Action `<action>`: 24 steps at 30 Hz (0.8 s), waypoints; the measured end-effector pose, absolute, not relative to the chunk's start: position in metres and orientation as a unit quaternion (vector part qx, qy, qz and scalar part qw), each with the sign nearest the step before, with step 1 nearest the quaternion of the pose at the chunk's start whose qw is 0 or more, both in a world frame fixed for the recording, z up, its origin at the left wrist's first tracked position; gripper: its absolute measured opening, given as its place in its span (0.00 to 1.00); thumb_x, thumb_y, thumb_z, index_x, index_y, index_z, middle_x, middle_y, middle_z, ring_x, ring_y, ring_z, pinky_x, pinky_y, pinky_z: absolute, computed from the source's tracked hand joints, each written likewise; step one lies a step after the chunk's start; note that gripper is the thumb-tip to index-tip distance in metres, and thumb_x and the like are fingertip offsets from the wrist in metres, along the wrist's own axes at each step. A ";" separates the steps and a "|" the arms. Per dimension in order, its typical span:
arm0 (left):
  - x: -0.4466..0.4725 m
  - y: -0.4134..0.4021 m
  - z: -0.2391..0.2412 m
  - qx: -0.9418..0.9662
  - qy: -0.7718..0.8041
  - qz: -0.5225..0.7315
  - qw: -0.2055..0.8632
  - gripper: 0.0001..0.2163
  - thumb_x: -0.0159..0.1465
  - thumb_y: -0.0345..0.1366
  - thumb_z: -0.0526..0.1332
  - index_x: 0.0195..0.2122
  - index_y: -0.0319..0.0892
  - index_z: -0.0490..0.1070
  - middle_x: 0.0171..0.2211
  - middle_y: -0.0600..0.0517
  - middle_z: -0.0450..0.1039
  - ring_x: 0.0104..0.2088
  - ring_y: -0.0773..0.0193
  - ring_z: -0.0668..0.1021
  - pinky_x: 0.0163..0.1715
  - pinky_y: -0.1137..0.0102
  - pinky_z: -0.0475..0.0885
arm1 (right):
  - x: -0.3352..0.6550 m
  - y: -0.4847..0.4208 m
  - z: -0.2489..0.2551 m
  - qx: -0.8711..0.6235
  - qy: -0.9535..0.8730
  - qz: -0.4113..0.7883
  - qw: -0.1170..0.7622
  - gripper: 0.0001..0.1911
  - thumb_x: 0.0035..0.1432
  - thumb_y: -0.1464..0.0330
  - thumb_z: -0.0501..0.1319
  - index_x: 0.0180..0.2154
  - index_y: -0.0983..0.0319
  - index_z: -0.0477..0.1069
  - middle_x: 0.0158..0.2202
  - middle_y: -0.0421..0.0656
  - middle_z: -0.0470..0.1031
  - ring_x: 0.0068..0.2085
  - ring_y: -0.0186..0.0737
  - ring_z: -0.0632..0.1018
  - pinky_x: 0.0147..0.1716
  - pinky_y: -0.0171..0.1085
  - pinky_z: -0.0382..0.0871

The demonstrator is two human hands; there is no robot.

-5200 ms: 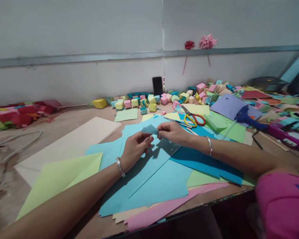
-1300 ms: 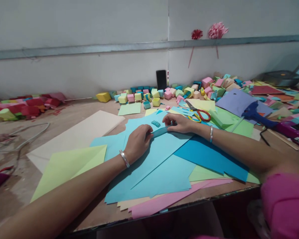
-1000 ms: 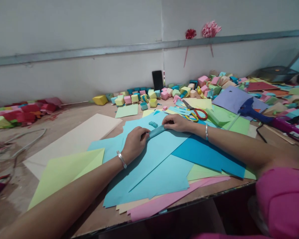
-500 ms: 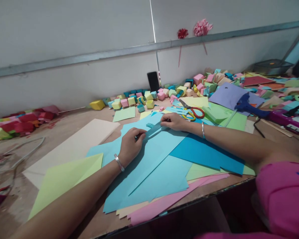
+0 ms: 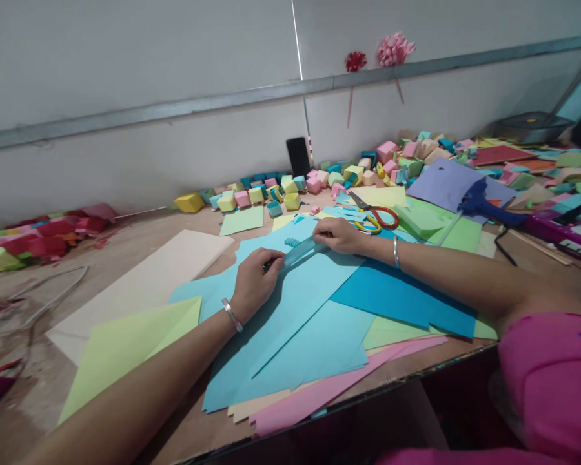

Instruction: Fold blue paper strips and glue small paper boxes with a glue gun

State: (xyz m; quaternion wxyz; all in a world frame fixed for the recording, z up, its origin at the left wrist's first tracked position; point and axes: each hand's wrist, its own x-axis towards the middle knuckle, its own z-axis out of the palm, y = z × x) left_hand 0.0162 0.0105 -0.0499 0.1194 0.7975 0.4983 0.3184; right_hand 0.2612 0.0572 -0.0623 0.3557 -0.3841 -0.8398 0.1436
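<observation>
Between my hands stretches a narrow light-blue paper strip (image 5: pixel 299 253), a little above a stack of light-blue paper sheets (image 5: pixel 314 323). My left hand (image 5: pixel 256 279) pinches its near end, thumb against fingers. The far end is pinched by my right hand (image 5: pixel 337 235). Just behind the strip lies a small crimped light-blue paper piece (image 5: pixel 292 242). Scissors (image 5: pixel 380 216) with red and yellow handles rest beyond my right hand. Under my right forearm a darker blue sheet (image 5: pixel 401 297) overlaps the stack.
Several small paper boxes (image 5: pixel 256 194) line the wall, with a phone (image 5: pixel 298 156) propped behind them. A blue and purple glue gun (image 5: pixel 523 216) lies at the right. Left are a cream sheet (image 5: pixel 150 290) and a yellow-green sheet (image 5: pixel 126 349). The table edge (image 5: pixel 368 394) runs in front.
Both hands hold the strip in nearly the same place. The strip has tilted slightly, showing more of its face; otherwise the view has only shifted a little.
</observation>
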 end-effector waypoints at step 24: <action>0.016 0.010 -0.050 0.797 0.494 0.320 0.135 0.10 0.60 0.35 0.56 0.34 0.42 0.77 0.35 0.50 0.77 0.34 0.61 0.75 0.39 0.66 0.71 | 0.261 0.052 -0.059 -0.379 -0.844 0.129 0.357 0.11 0.58 0.67 0.56 0.25 0.63 0.68 0.26 0.41 0.71 0.29 0.35 0.68 0.32 0.34 0.60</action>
